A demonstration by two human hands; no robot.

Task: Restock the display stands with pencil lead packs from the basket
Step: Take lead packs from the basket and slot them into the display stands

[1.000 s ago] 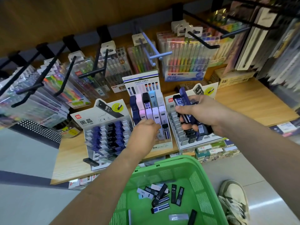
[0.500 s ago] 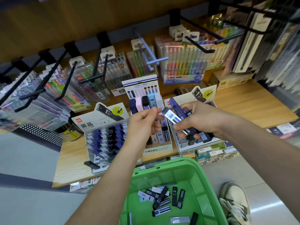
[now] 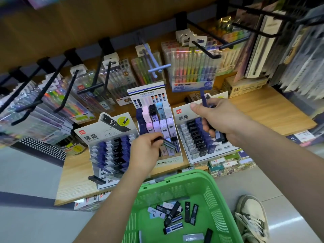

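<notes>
One pack [image 3: 169,144] just moved: left hand [image 3: 145,152] took it off right hand [image 3: 222,120], now fingers pinch it low over near rows of middle stand [image 3: 152,95]. Right hand fingers clamped round bundle [image 3: 220,135] above right stand [image 3: 183,118]. Loads more loose in green basket [image 3: 175,190], near side, so restock nowhere near done. Slotting next, probably.

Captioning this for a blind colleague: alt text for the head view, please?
A person's left hand pinches a lead pack over the middle display stand while the right hand grips several packs above the right stand; a green basket holds loose packs.
</notes>
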